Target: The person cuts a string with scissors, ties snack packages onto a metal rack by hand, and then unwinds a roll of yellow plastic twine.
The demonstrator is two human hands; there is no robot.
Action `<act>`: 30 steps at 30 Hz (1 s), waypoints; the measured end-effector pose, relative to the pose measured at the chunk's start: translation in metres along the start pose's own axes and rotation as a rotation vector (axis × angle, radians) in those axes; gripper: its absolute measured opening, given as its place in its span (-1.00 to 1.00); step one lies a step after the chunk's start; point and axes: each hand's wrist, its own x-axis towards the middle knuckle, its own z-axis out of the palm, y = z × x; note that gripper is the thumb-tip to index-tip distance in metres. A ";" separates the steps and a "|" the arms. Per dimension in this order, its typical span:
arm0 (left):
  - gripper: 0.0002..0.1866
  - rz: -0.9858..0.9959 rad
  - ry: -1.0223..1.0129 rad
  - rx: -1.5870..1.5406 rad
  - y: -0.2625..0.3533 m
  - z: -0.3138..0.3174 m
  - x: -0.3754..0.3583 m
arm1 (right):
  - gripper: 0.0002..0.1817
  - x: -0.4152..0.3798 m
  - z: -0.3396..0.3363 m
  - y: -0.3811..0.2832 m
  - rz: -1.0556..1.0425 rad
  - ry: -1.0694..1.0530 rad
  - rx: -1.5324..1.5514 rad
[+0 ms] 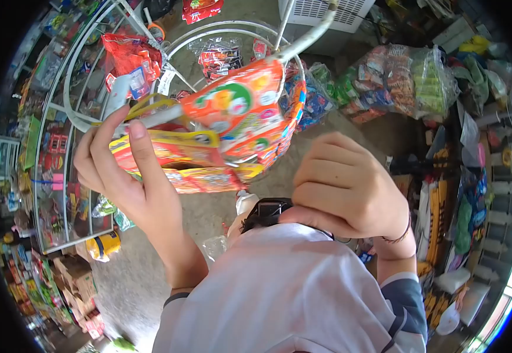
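Observation:
My left hand (129,167) is raised at the left end of some red and yellow snack packets (179,144). Its thumb and fingers are apart and curved around that end, with the thumb in front. The packets hang from a white metal ring rack (232,25), beside an orange packet with a green logo (235,97). My right hand (347,185) is closed in a fist in front of my chest, right of the packets. Whatever its fingers may hold is hidden. Close to its thumb is a black object (268,210) at my collar.
Red packets (129,53) hang on the rack's left side. A glass-and-metal display case (44,176) full of goods stands at left, cardboard boxes (76,282) below it. Large clear bags of packets (397,82) lie at upper right. More goods line the right shelves (497,188).

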 end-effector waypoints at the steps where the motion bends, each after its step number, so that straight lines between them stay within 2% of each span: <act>1: -0.74 0.016 0.019 0.026 0.020 0.010 -0.002 | -0.83 -0.019 -0.010 0.014 0.033 0.000 0.020; 5: -0.73 0.046 0.084 0.158 0.104 0.057 -0.005 | -0.86 -0.105 -0.052 0.076 0.224 -0.019 -0.024; 7: -0.73 0.054 0.093 0.229 0.137 0.080 0.001 | -0.86 -0.149 -0.081 0.102 0.342 -0.104 0.046; 11: -0.75 0.074 0.058 0.293 0.173 0.110 0.014 | -0.88 -0.209 -0.120 0.155 0.564 -0.171 0.207; 13: -0.76 0.106 0.057 0.346 0.181 0.119 0.016 | -0.87 -0.221 -0.129 0.183 0.593 -0.233 0.269; 18: -0.79 0.222 0.093 0.484 0.162 0.135 0.011 | -0.85 -0.207 -0.132 0.259 0.605 -0.379 0.355; 21: -0.64 0.366 0.287 0.601 0.129 0.149 0.019 | -0.84 -0.185 -0.121 0.311 0.492 -0.379 0.310; 22: -0.53 0.337 0.256 0.625 0.129 0.150 0.020 | -0.84 -0.177 -0.117 0.328 0.444 -0.375 0.303; 26: -0.58 0.205 0.286 0.579 0.141 0.174 0.026 | -0.82 -0.147 -0.105 0.393 0.405 -0.413 0.334; 29: -0.60 0.136 0.271 0.638 0.138 0.188 0.033 | -0.83 -0.122 -0.117 0.434 0.496 -0.548 0.344; 30: -0.63 0.191 0.259 0.625 0.144 0.194 0.043 | -0.83 -0.112 -0.118 0.448 0.519 -0.552 0.376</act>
